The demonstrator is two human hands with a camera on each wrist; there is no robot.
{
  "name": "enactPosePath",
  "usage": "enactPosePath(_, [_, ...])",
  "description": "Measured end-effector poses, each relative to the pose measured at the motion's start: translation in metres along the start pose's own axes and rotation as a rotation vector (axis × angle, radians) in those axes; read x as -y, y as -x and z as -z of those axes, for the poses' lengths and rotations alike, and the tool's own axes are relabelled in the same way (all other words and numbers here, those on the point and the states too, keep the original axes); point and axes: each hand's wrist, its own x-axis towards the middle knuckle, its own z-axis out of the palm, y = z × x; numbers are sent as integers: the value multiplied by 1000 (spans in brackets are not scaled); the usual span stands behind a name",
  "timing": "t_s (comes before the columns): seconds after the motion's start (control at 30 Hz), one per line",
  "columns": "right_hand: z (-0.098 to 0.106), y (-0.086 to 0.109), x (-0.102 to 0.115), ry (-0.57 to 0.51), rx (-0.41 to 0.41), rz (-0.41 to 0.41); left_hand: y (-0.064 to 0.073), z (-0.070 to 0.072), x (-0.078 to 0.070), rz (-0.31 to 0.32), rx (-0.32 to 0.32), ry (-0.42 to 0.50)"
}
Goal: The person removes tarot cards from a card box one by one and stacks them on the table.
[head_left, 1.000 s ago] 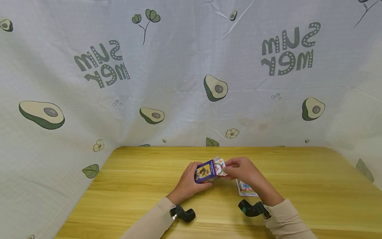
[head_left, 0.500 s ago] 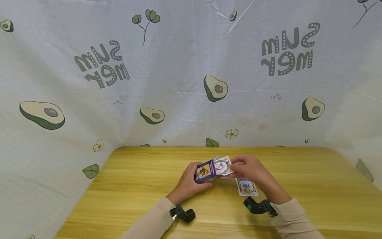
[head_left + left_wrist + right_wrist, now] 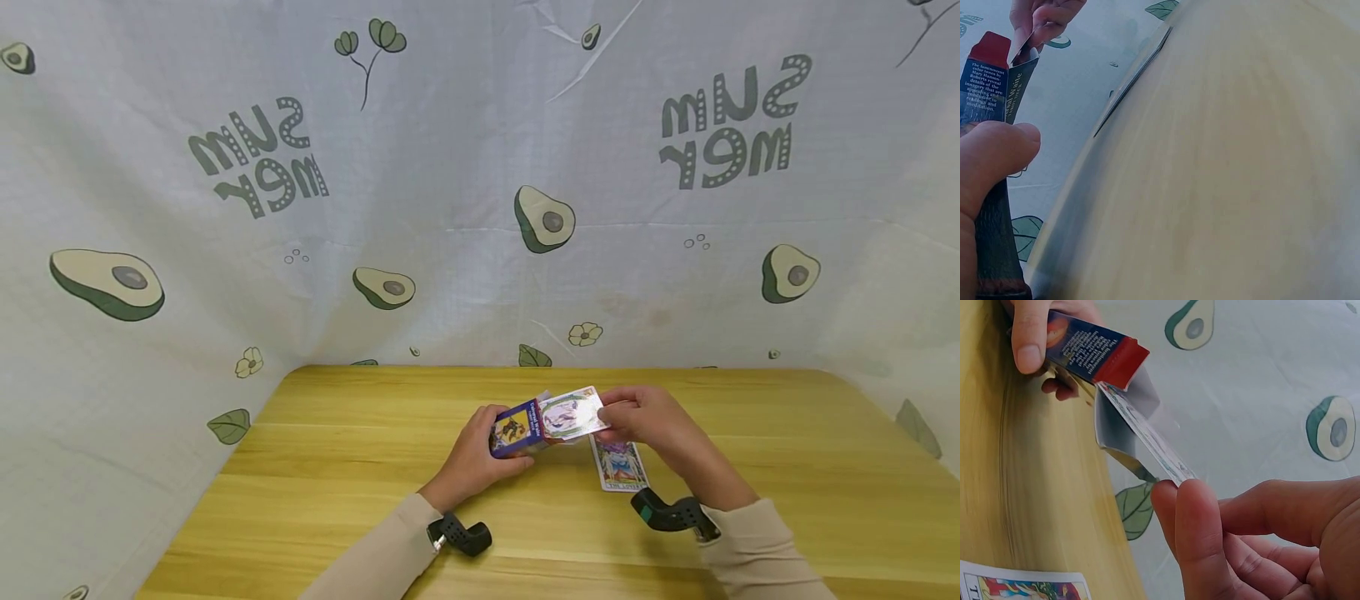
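My left hand (image 3: 472, 458) grips a small purple and yellow tarot card box (image 3: 515, 430), its mouth turned to the right with red-lined flaps (image 3: 1127, 362) standing out. With thumb and fingertips my right hand (image 3: 652, 425) pinches the outer end of a tarot card (image 3: 572, 413), which shows a green oval wreath. Most of that card is outside the box; its inner end is still within the mouth. In the right wrist view the card appears nearly edge-on. Below it, a second tarot card (image 3: 619, 465) lettered "THE LOVERS" lies face up on the table, partly covered from above in the head view.
The wooden table (image 3: 337, 500) ends at a pale cloth backdrop (image 3: 450, 167) printed with avocados and leaves. Dark camera mounts (image 3: 465, 536) sit on both wrists, the right one close beside the lying card.
My right hand has moved to the right and slightly up, drawing the wreath card farther out of the box. The left hand and box have stayed in place. More of the Lovers card shows.
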Motion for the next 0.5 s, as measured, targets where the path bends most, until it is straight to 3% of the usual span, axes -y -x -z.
enactPosePath(0.5, [22,1,-5,18,-30,7,-1,-1,1,-6,-3,-3])
